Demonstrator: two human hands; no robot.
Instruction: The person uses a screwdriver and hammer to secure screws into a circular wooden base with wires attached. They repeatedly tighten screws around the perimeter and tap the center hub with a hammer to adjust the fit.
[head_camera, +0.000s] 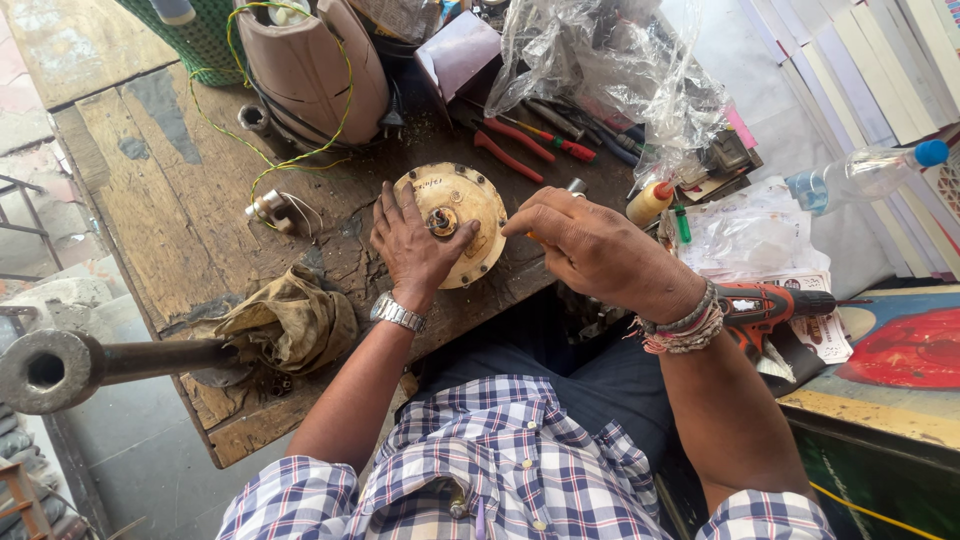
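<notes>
While the left hand (415, 240) lies flat, fingers spread, on the round yellowed motor housing (470, 215) at the wooden counter's (180, 220) near edge, the right hand (595, 250) pinches a small orange-handled tool (530, 237) beside it. A crumpled rag (290, 320) lies left.

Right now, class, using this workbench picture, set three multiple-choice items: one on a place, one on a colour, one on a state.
1. Where does the crumpled rag lie?
A. Left of the round metal housing
B. On top of the housing
C. Beside the water bottle

2. What colour is the cordless drill?
A. Green
B. Red-orange and black
C. White

3. How is the left hand placed?
A. Raised off the bench
B. Holding the drill
C. Flat on the housing

Answers: 1 A, the rag sits at the wooden bench edge, left of the housing. 2 B, its body shows red-orange with black. 3 C, the palm presses the housing while the right hand pinches something small beside it.
</notes>
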